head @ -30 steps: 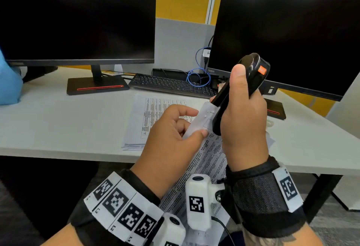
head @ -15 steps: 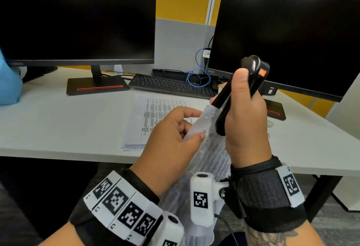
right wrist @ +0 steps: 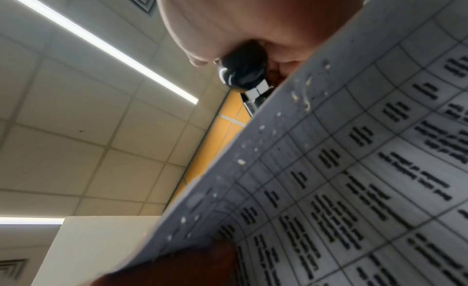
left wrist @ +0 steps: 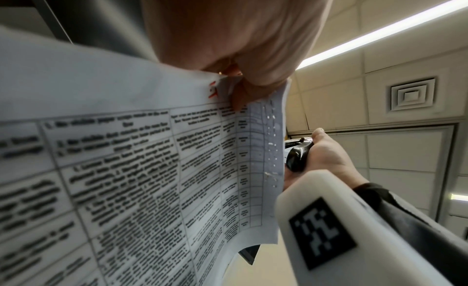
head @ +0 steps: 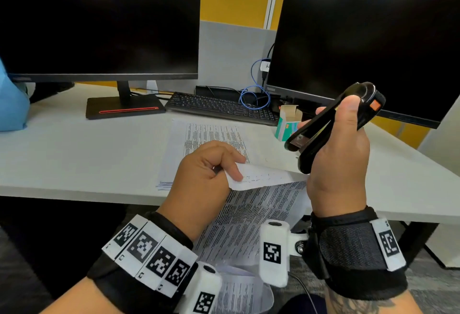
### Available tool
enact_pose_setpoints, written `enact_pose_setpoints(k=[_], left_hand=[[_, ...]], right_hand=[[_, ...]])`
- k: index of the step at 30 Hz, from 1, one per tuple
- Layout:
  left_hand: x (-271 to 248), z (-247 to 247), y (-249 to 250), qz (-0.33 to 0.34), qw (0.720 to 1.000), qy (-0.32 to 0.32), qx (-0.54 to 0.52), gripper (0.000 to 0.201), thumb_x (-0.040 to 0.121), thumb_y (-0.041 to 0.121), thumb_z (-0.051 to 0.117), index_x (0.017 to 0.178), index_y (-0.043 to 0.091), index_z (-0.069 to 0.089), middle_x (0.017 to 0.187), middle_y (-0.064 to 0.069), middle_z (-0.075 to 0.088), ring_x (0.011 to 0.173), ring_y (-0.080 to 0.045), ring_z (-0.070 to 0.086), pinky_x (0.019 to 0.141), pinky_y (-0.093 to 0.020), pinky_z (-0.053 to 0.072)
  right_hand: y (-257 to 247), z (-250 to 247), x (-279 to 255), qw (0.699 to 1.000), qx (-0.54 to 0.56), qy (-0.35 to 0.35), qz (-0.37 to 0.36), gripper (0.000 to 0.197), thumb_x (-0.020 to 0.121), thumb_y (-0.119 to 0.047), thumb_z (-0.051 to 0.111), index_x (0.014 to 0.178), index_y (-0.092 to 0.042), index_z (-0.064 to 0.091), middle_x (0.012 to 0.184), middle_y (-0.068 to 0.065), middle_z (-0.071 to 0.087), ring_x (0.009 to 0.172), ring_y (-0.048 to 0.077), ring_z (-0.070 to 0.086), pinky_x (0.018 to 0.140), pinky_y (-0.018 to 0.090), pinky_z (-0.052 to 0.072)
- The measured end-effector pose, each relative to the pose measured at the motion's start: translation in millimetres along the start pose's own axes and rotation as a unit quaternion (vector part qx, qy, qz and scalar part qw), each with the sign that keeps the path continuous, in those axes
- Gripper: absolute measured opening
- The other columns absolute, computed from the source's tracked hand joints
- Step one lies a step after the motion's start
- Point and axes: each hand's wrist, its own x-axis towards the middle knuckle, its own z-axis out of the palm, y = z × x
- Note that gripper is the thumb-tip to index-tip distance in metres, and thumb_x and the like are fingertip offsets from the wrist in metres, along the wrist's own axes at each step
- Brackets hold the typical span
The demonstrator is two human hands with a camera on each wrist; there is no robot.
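My left hand [head: 234, 173] pinches the top corner of a set of printed sheets [head: 251, 216] between thumb and fingers. The sheets hang over the desk's front edge toward my lap. In the left wrist view the pinching fingers [left wrist: 243, 94] sit at the sheets' corner [left wrist: 126, 170], and small staple marks run down the right edge. My right hand [head: 333, 144] grips a black stapler [head: 323, 124] with an orange tab, held up to the right, its mouth clear of the paper. The right wrist view shows the stapler's nose [right wrist: 243, 72] just above the paper's edge [right wrist: 354, 180].
A stack of printed pages [head: 206, 137] lies on the grey desk [head: 74, 159]. Behind it are a black keyboard [head: 219, 107], a small open box [head: 286, 124], blue cable loops and two dark monitors [head: 99, 22]. A blue object [head: 12, 104] sits at the far left.
My right hand has carried the stapler off the paper's corner, to the right. My left hand has lowered the corner and still pinches it.
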Motion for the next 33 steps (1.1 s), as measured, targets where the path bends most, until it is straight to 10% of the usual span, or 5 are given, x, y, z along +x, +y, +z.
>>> enact_pose_setpoints(k=[5,14,19,25,33], left_hand=[[-1,1,0,-0.004,1.000,0.009,-0.005,0.035,0.064,-0.002,0.056,0.049,0.029,0.058,0.081,0.011,0.066,0.084,-0.007,0.062,0.077,-0.018,0.047],[2,-6,-8,-0.066,0.997,0.027,-0.005,0.037,0.084,-0.010,0.063,0.067,0.023,0.064,0.078,-0.006,0.069,0.077,-0.026,0.065,0.071,-0.037,0.055],[2,-19,-26,-0.140,0.988,0.059,0.008,0.019,0.089,0.001,0.063,0.085,0.019,0.068,0.078,-0.003,0.074,0.074,-0.019,0.070,0.071,-0.035,0.057],[4,-31,-46,-0.184,0.979,0.081,0.038,0.010,0.093,0.015,0.063,0.085,0.018,0.069,0.076,0.002,0.073,0.066,-0.006,0.066,0.062,-0.024,0.050],[5,-39,-52,-0.188,0.978,0.085,0.030,0.010,0.093,0.016,0.063,0.086,0.019,0.070,0.082,-0.001,0.075,0.077,-0.017,0.070,0.073,-0.038,0.056]], right_hand=[[1,-1,2,1.000,0.007,-0.007,-0.006,0.064,0.072,-0.071,0.047,0.102,-0.016,0.060,0.089,0.001,0.066,0.086,0.016,0.072,0.075,0.030,0.056],[10,-5,11,0.992,-0.118,-0.047,0.019,0.058,0.073,-0.074,0.048,0.086,-0.020,0.064,0.088,0.006,0.067,0.085,0.021,0.067,0.078,0.038,0.056],[30,-21,38,0.928,-0.300,-0.105,0.194,0.070,0.067,-0.081,0.042,0.101,-0.024,0.063,0.101,0.005,0.068,0.094,0.027,0.065,0.091,0.049,0.052],[60,-39,62,0.855,-0.409,-0.117,0.296,0.035,0.082,-0.030,0.066,0.113,-0.016,0.057,0.097,0.012,0.063,0.090,0.030,0.061,0.091,0.045,0.052],[71,-30,72,0.734,-0.605,-0.219,0.218,0.035,0.084,-0.025,0.068,0.116,-0.011,0.067,0.106,0.012,0.066,0.096,0.027,0.061,0.084,0.033,0.050]])
